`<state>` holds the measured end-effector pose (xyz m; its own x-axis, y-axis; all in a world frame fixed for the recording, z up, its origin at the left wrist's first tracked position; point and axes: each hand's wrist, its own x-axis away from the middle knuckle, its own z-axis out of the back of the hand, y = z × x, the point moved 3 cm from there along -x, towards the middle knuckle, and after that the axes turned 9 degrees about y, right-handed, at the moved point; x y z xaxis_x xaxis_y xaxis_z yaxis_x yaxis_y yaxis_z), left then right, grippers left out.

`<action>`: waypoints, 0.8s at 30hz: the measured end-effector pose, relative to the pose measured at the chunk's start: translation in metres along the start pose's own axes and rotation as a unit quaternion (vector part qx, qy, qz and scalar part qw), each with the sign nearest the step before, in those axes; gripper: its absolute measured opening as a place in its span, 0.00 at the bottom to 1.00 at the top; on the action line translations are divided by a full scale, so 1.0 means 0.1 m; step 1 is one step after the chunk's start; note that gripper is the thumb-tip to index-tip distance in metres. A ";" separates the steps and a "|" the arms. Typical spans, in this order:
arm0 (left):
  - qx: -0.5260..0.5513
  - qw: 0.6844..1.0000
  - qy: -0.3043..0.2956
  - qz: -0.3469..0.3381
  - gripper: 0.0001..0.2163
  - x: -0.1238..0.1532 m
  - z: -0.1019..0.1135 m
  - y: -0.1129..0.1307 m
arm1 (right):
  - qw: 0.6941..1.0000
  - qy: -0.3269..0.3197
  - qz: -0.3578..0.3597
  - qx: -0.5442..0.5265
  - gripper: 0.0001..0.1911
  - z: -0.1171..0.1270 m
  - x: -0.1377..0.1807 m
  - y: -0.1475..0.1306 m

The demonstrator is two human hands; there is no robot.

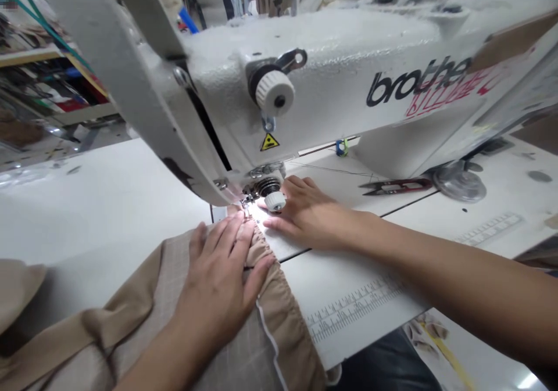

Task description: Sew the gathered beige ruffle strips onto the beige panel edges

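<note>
Beneath the needle area of a white sewing machine (322, 83) lies a piece of beige checked fabric (174, 280) with a gathered tan ruffle (288, 315) along its right edge. My left hand (222, 269) rests flat on the fabric, fingers stretched toward the presser foot (247, 210). To the right of the foot, my right hand (309, 214) lies low on the machine bed, thumb out to the left. Its other fingertips are partly hidden behind the white tension knob (275, 201). A small lamp lights the spot between both hands.
Dark-handled thread snips (396, 186) lie right of my right hand, beside a clear round dish (460, 180). Ruler markings (357, 307) run along the table's front edge. A tan fabric bundle (20, 289) sits at the left. Shelves (52, 83) stand behind.
</note>
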<state>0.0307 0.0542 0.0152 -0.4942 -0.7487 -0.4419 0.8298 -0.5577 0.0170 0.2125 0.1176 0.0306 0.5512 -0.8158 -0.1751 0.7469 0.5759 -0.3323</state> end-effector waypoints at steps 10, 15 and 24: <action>0.000 1.000 -0.008 0.014 0.23 0.00 -0.03 0.00 | 1.000 -0.005 -0.006 -0.023 0.20 0.01 -0.01 0.03; 0.003 1.000 0.012 -0.011 0.22 0.05 0.01 0.06 | 0.996 0.010 0.031 -0.077 0.16 0.05 0.02 -0.02; 0.011 1.000 0.013 -0.009 0.22 0.06 -0.01 0.07 | 0.998 0.019 0.054 -0.006 0.22 -0.09 0.05 -0.04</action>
<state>0.0336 0.0467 0.0114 -0.5022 -0.7287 -0.4655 0.8145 -0.5795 0.0285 0.2094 0.1108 0.0225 0.6137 -0.7503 -0.2457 0.6793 0.6604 -0.3200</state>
